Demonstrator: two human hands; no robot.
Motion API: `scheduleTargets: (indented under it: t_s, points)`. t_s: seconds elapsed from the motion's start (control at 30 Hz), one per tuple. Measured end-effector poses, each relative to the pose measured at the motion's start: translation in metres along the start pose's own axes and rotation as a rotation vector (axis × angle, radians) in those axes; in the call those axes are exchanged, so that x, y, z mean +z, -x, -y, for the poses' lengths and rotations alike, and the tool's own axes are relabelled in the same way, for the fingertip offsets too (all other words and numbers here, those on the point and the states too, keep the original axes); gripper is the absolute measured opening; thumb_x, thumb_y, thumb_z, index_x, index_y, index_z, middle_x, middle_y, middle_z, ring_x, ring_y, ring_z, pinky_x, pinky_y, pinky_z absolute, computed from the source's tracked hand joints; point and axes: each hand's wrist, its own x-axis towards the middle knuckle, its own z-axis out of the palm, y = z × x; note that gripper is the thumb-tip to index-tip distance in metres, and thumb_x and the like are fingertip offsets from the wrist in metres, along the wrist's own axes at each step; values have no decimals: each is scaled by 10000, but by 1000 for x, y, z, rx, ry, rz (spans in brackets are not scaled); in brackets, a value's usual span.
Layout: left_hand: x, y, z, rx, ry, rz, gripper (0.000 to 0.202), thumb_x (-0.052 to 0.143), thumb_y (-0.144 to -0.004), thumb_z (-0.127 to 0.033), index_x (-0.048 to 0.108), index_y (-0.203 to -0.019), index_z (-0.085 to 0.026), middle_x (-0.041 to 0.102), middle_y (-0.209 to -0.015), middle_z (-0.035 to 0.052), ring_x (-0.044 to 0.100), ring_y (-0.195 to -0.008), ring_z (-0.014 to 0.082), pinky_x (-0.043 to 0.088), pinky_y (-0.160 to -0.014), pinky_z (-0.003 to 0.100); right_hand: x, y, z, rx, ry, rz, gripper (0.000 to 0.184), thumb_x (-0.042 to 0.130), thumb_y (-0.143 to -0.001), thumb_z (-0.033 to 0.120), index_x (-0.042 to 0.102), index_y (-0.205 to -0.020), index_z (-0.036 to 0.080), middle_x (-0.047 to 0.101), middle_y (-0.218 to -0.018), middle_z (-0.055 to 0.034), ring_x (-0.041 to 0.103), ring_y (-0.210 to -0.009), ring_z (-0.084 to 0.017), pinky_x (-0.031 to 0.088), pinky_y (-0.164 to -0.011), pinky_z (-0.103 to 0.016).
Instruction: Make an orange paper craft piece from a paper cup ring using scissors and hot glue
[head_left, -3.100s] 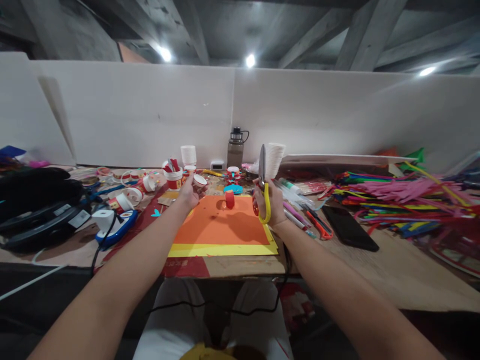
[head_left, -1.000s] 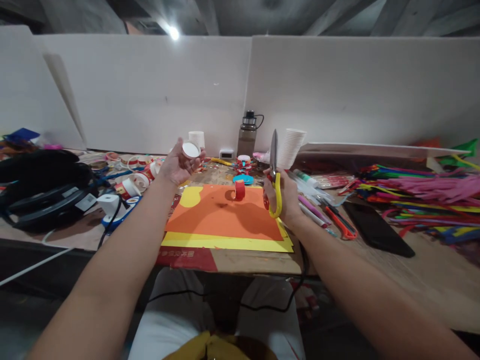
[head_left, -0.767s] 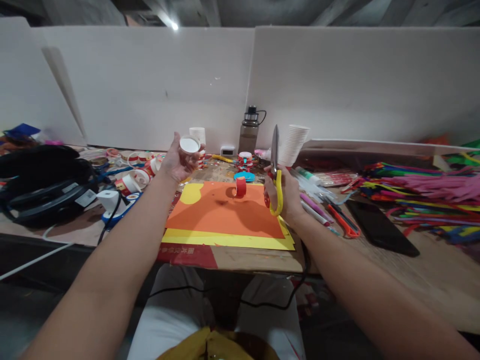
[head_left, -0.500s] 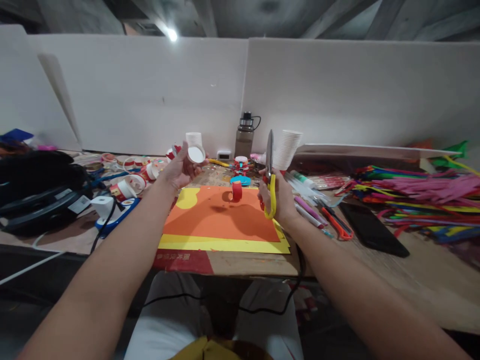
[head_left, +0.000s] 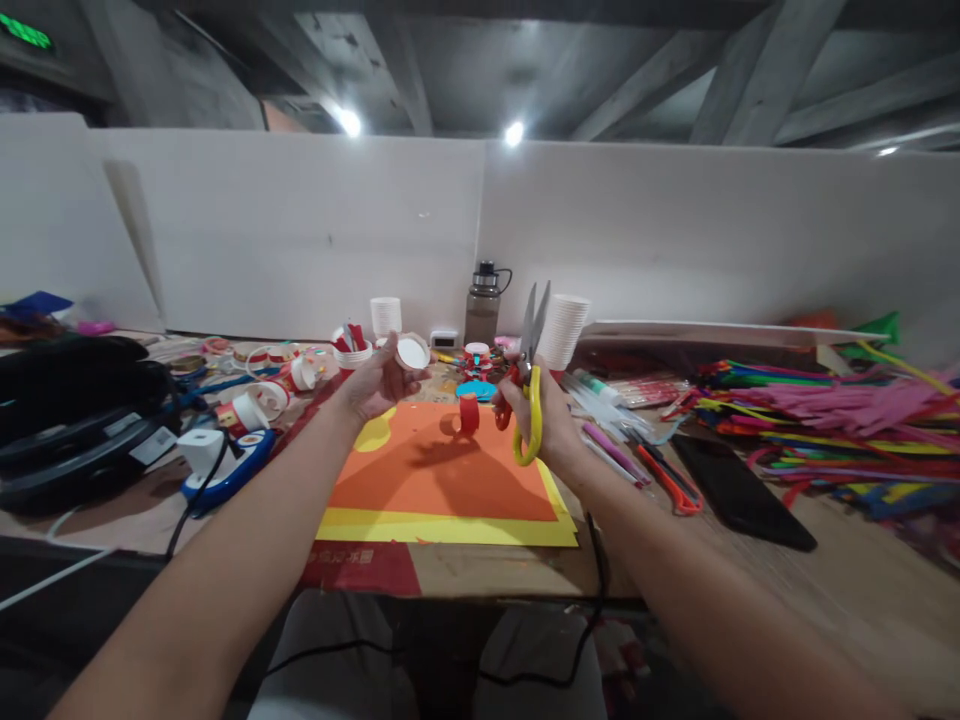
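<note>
While gripping white round piece [head_left: 412, 352] in left hand [head_left: 379, 388], parted scissors [head_left: 535, 382] in right hand [head_left: 553, 415], seemingly poised to align, likely needing a steady approach.

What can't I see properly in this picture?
In the head view:
White round piece in the left hand: far side, turned away.
Small white rectangular box: front details too small.
Glowing green sign: too blurred to read.
Bulky black thing: cut off by left edge.
Yellow paper: partly hidden by orange paper.

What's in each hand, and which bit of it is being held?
The right hand holds scissors by the handles, blades up. The left hand holds a small round white piece by its edge.
</note>
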Motion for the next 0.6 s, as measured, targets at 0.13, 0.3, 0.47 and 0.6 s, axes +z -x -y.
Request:
scheduleTargets:
  t_s: [0.13, 0.3, 0.47, 0.6]
  points:
    - [7, -2, 10, -9, -25, 16, 439, 646, -838, -492, 618, -1119, -156, 736, -900, 98, 681, -618, 139, 494, -495, 196, 4, -11, 16, -27, 38, 103, 397, 595, -845, 467, 501, -1153, 236, 529, -683, 50, 515, -504, -101, 414, -439, -218]
    - [16, 0, 17, 24, -70, 72, 469, 749, -774, -371, 613, -1180, -180, 722, -945, 80, 692, -695, 150, 497, -540, 199, 9, -10, 16, -97, 8, 108, 358, 574, -868, 495, 532, -1118, 242, 503, -688, 47, 493, -529, -95, 430, -504, -231]
    - [25, 4, 16, 36, -79, 91, 579, 832, -676, -239, 607, -1209, -201, 711, -965, 55, 700, -761, 158, 491, -557, 185, 2, -3, -2, -92, 141, 112, 375, 640, -818, 466, 554, -1096, 230, 505, -718, 35, 485, -575, -109, 432, -533, -236]
    - [24, 5, 16, 19, -61, 126, 635, 847, -660, -294, 596, -1238, -217, 709, -963, 53, 701, -752, 158, 508, -569, 194, -4, -1, -6, -71, 228, 131, 360, 612, -827, 478, 581, -1067, 212, 544, -751, 17, 495, -597, -116, 440, -556, -241]
